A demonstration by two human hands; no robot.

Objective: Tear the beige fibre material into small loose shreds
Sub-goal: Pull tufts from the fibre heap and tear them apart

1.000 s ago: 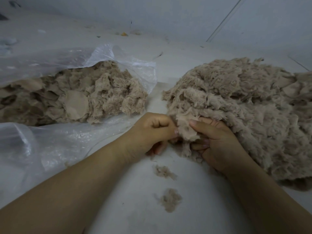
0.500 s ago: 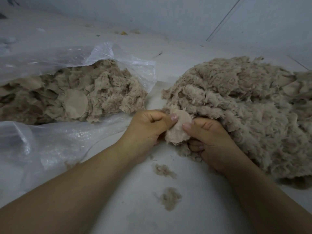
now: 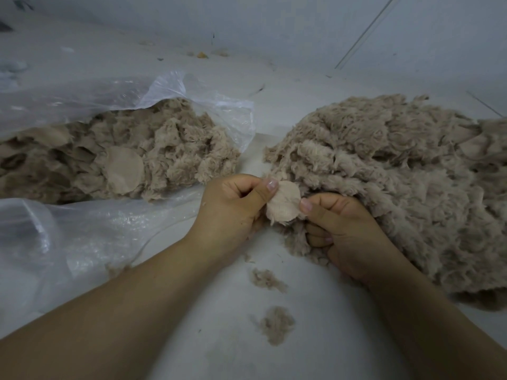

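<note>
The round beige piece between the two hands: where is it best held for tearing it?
Hold the round piece at opposite edges, as the left hand and right hand do now, thumbs on its flat face. It is thin, so pulling sideways should split it.

A pale grey-white floor (image 3: 225, 311) fills the view, smooth and scuffed with faint marks, running out on every side of the grip. Far beyond the grip it meets a plain pale wall (image 3: 274, 20) along a slanting edge. On the wall, up and right of the grip, 1 thin dark line (image 3: 365, 34) runs diagonally. Small bits of debris (image 3: 202, 54) lie at the wall's foot. The light is dim, cool and even.
</note>
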